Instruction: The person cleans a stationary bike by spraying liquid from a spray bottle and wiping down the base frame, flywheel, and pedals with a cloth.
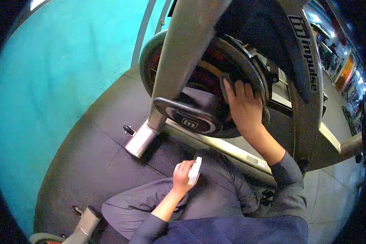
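My right hand (247, 106) reaches up to the flywheel (239, 53) of an exercise bike. Between its fingers and the wheel's face is a dark, cloth-like pad (225, 86), partly covered by the hand. My left hand (182, 177) rests low over my lap, with its fingers closed around a slim white object (195, 171) whose kind I cannot make out. A black guard with an oval logo (190, 123) sits in front of the wheel's lower part. The grey frame tube (183, 44) slants across the wheel's left side.
A silver foot of the bike (141, 142) with a small black caster stands on the dark floor mat (89, 150). Another machine's foot (85, 223) is at lower left. A turquoise wall (69, 73) rises on the left. The bike's "impulse" upright (309, 61) stands at right.
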A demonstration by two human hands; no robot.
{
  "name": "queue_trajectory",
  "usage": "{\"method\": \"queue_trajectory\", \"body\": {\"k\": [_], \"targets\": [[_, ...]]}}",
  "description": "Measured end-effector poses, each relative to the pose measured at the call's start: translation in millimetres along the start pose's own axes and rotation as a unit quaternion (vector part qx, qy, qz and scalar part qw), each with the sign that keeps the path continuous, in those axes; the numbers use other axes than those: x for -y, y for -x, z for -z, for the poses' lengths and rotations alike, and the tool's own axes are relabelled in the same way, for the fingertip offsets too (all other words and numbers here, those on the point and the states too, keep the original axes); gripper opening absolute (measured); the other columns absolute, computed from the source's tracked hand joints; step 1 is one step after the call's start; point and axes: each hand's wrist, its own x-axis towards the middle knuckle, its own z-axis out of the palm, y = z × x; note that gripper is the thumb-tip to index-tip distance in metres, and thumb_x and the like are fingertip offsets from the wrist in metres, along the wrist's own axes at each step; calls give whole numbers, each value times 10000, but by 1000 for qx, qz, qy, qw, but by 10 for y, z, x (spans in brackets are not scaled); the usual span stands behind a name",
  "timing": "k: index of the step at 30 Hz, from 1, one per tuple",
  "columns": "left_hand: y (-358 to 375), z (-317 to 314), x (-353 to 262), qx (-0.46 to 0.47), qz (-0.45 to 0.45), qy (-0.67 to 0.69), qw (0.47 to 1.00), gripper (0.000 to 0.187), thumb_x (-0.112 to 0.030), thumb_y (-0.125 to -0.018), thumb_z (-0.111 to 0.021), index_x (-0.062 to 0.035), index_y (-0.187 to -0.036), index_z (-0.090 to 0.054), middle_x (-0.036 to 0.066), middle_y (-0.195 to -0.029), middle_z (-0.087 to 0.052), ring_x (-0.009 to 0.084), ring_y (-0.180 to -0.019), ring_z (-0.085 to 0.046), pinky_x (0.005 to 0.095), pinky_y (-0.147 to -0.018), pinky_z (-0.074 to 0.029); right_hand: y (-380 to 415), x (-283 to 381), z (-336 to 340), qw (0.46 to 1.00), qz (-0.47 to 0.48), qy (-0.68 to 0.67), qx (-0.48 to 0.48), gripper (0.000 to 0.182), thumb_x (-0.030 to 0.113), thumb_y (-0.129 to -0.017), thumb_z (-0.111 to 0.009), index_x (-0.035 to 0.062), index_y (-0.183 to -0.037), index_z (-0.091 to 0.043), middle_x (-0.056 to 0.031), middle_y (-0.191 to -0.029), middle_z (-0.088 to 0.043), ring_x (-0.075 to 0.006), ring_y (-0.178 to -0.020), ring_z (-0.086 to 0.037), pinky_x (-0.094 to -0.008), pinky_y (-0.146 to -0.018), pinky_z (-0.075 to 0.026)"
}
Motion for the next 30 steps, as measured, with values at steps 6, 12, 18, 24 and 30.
{"method": "queue_trajectory", "body": {"k": [6, 12, 18, 24, 30], "targets": [[23, 14, 98, 29, 50, -11, 998, 413, -69, -631, -691, -27, -1023, -566, 114, -920, -606, 301, -839, -596, 381, -752, -464, -388, 281, -120, 999, 19, -19, -34, 392, 199, -805, -523, 201, -1193, -583, -7, -939, -504, -177, -881, -524, -336, -669, -488], [58, 8, 98, 1, 39, -19, 999, 398, -41, -631, -667, -12, -1012, -558, 124, -907, -601, 308, -819, -592, 378, -732, -466, -651, 473, -234, 999, 26, -30, -25, 316, 240, -812, -534, 182, -1112, -616, -7, -879, -479, -162, -877, -498, -308, -639, -492], [118, -8, 113, -2, 21, -14, 1000, 388, -44, -637, -665, -19, -1010, -565, 119, -916, -611, 310, -826, -598, 382, -737, -468, -319, 171, -41, 999, 29, -10, -12, 355, 210, -813, -532, 200, -1159, -610, -7, -850, -486, -175, -806, -525, -304, -615, -504], [79, -2, 102, 4, 26, -9, 1000, 375, -51, -650, -663, -25, -1012, -568, 115, -916, -611, 307, -826, -599, 385, -739, -468, -178, 131, -79, 999, 4, 15, -33, 379, 190, -804, -536, 218, -1175, -607, -4, -846, -479, -176, -779, -531, -303, -577, -489], [117, 8, 142, -4, 40, -33, 999, 363, -39, -657, -649, -23, -1010, -566, 120, -893, -599, 305, -816, -597, 383, -728, -465, -555, 436, -260, 998, 38, 2, -52, 228, 235, -794, -557, 177, -1002, -630, 4, -816, -469, -152, -801, -498, -290, -591, -472]]}}
